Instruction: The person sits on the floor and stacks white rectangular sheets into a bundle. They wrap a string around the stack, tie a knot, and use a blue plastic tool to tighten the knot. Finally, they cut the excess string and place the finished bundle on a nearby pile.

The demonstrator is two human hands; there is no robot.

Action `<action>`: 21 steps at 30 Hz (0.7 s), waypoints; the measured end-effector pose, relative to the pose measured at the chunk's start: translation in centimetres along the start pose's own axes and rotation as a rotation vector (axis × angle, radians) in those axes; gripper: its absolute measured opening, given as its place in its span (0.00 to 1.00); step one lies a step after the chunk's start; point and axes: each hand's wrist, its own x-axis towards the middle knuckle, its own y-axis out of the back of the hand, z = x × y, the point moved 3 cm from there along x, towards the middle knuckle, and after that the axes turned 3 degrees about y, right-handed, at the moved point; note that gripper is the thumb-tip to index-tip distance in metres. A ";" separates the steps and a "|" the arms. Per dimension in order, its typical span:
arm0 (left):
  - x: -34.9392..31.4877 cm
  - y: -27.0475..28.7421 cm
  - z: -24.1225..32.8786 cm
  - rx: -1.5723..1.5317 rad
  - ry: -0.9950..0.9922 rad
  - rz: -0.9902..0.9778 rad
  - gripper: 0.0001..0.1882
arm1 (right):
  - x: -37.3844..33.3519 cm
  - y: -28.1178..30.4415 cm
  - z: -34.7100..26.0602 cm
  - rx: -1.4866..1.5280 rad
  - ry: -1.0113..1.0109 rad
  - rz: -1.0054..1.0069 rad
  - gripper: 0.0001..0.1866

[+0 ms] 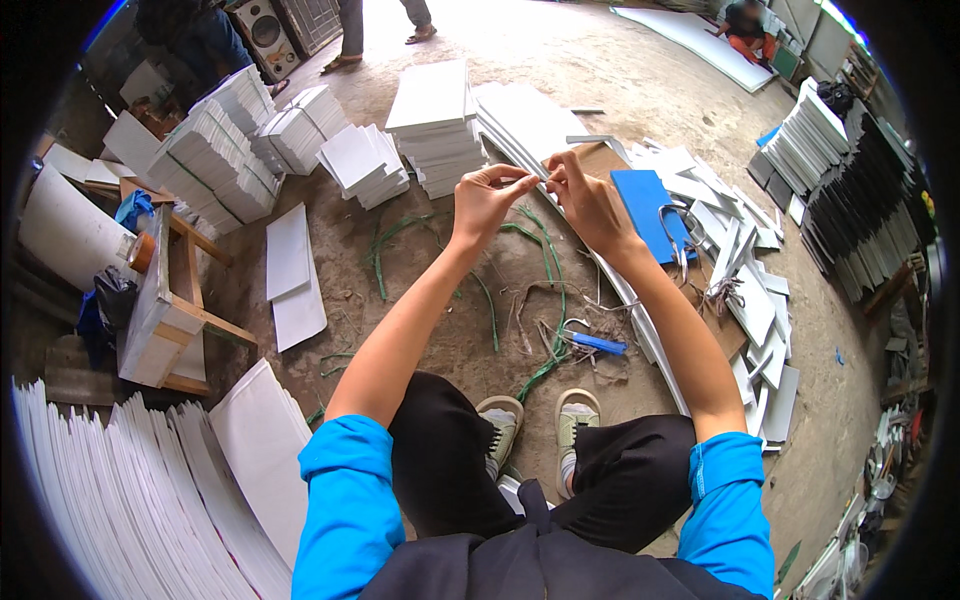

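Both my arms reach forward over the floor, hands raised close together. My left hand (pixel 488 207) is pinched, thumb against fingertips. My right hand (pixel 594 208) is also closed, its thumb and fingers pressed together and its fingertips just apart from the left ones. Whatever they pinch, if anything, is too small to tell. Below the hands, loose green twine (pixel 550 370) winds over the floor. A blue-handled tool (pixel 598 344) lies beside it, near my shoes. Just past my hands stands a stack of white panels (pixel 430 110).
Tied bundles of white boards (pixel 215 165) stand at the far left, by a wooden bench (pixel 165 315). White offcuts (pixel 745 280) and a blue panel (pixel 645 210) lie to the right. Upright sheets (pixel 120 490) fill the near left. A person (pixel 748 35) crouches far right; others stand at the back.
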 end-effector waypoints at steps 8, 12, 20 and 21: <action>0.5 0.6 -1.5 -0.100 0.053 -0.110 0.13 | 0.1 0.1 -0.8 -0.004 0.018 -0.023 0.19; 0.1 -0.2 -1.2 -0.019 -0.041 -0.164 0.14 | -0.1 0.1 -0.6 -0.148 -0.093 -0.197 0.20; 0.4 -0.5 -2.2 0.083 -0.048 -0.137 0.14 | -0.4 0.0 -0.5 -0.236 -0.029 -0.213 0.18; 0.4 -0.5 -2.4 0.044 -0.048 -0.148 0.14 | -0.4 0.0 -0.6 -0.240 -0.020 -0.212 0.17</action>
